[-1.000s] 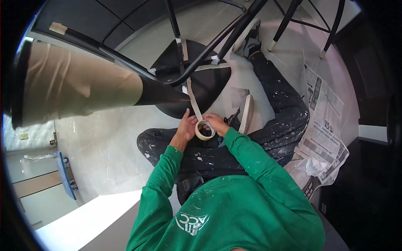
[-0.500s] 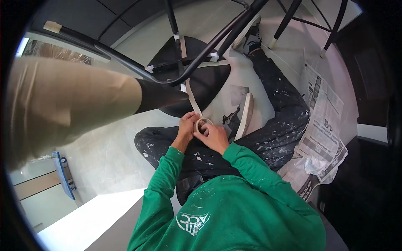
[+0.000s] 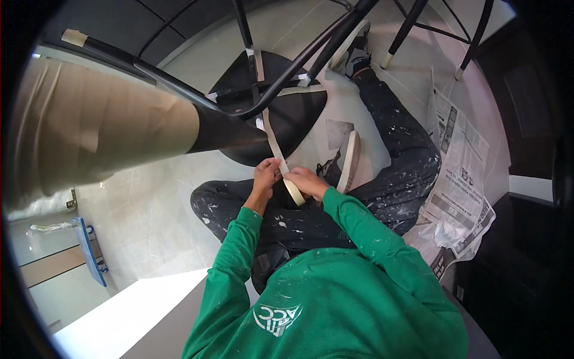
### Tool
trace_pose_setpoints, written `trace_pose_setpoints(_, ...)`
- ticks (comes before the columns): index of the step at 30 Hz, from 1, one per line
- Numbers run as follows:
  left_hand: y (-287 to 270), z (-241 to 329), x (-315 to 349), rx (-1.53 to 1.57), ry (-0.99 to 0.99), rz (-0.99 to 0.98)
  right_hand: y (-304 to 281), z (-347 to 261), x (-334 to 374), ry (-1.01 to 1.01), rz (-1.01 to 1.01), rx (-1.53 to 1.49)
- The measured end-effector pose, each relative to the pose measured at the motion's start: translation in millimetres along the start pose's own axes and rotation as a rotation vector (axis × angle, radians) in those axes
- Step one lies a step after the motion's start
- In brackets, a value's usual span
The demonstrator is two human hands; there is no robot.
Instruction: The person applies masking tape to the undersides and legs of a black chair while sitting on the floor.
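Observation:
A roll of masking tape [image 3: 293, 192] is in my right hand [image 3: 308, 181], its pale outer band turned toward me. From the roll a strip of tape [image 3: 273, 139] runs up over the black seat [image 3: 299, 119] of an upturned stool or chair. My left hand [image 3: 266, 178] pinches this strip just beside the roll, its fingertips close to those of the right. White and cream tape pieces also mark the crossed bars under the seat. A black leg [image 3: 230, 130], wrapped in beige tape toward its end, rises close to the camera on the left.
Black tubular bars [image 3: 287, 81] arch above the seat. Taped legs [image 3: 406, 36] of another piece of furniture stand at the far right. Newspaper sheets [image 3: 463, 161] lie on the right floor. My paint-spotted legs [image 3: 394, 185] surround the work. A blue-edged wheeled board [image 3: 91, 251] is at left.
The tape roll has tipped from showing its round opening to showing its outer band. My right hand has turned with it, while my left hand stays at the strip.

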State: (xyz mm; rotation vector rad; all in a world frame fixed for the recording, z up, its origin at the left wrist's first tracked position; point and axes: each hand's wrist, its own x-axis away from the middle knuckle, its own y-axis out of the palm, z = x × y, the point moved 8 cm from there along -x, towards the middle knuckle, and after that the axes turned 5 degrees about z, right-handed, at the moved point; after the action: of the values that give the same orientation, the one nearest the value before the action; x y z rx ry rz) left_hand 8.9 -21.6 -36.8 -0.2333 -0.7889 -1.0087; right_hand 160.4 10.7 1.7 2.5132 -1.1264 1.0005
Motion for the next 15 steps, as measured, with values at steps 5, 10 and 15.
trace_pose_setpoints(5,23.9,1.9,20.8,-0.044,-0.058,0.069,-2.4,7.4,-3.7,0.234,-0.066,-0.412)
trace_pose_setpoints(10,28.3,-2.1,24.5,-0.069,-0.159,-0.18,-11.4,10.9,-16.5,0.177,-0.031,-0.278)
trace_pose_setpoints(15,21.2,0.7,30.1,-0.129,-0.17,-0.169,-11.5,4.7,-4.3,0.291,-0.147,-0.297)
